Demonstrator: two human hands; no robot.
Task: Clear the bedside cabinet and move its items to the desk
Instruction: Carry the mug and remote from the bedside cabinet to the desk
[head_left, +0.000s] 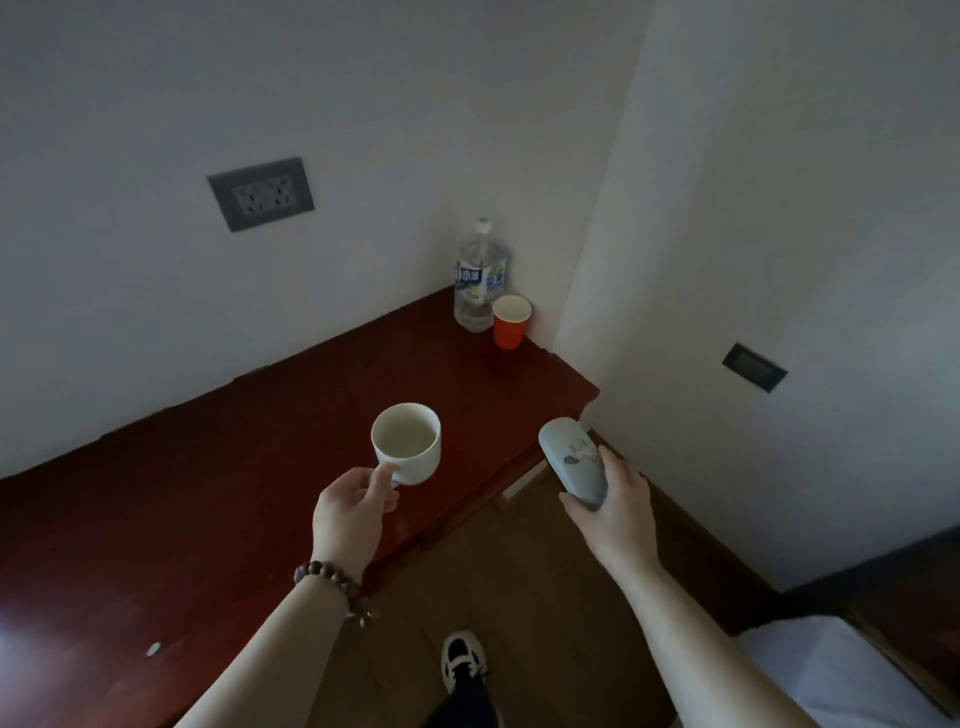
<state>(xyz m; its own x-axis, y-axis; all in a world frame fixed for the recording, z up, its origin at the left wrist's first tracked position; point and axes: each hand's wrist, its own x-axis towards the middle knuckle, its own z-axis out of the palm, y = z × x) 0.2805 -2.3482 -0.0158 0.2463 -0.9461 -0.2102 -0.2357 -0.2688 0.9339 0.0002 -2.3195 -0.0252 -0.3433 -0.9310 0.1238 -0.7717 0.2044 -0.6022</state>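
head view, water bottle (479, 278) beside red cup (511, 320), possibly touching

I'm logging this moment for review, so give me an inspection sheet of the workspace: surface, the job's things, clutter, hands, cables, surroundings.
Surface: dark red wooden top, glossy, with a pale chip near its front edge.
Job's things: white mug held above the top; pale blue case held out past the top's right edge.
Clutter: water bottle and red paper cup standing upright in the far corner, side by side.
Hands: left hand pinches the mug's handle; right hand grips the case.
Cables: nothing seen.
Surroundings: white walls, wall socket, dark wall plate, wood floor, a shoe, white bedding at lower right.
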